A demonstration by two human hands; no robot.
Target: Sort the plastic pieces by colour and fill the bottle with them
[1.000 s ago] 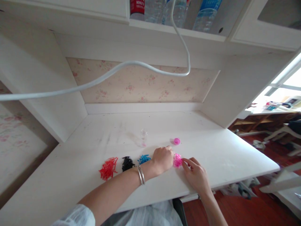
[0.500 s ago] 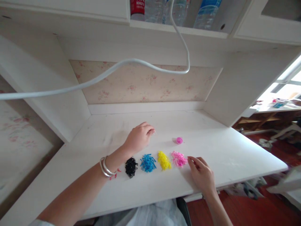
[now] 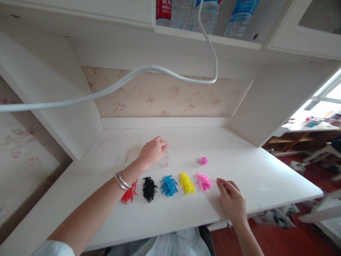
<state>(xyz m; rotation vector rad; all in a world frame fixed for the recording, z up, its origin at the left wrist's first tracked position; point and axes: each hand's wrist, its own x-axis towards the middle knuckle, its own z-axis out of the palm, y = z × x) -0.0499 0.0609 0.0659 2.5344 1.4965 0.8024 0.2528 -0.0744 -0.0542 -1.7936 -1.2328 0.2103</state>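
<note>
My left hand is closed, its fingertips pinching the upper edge of a small clear plastic container. Its exact shape is hard to make out. My right hand pinches at the right edge of a pile of pink rubber bands; whatever is between those fingertips is too small to name. Leftward from the pink pile lie yellow bands, blue bands, black bands and red bands. My left wrist partly covers the red pile. A small round pink lid or cup lies behind the pink pile.
The white desk is enclosed by side panels and a back panel. A white cable crosses the upper view. Above, a shelf holds plastic bottles. A chair's dark edge shows at the desk's front.
My left hand has shifted slightly left, and the clear container and more of the red pile now show. My right hand has drawn slightly away from the pink pile, still pinched.
</note>
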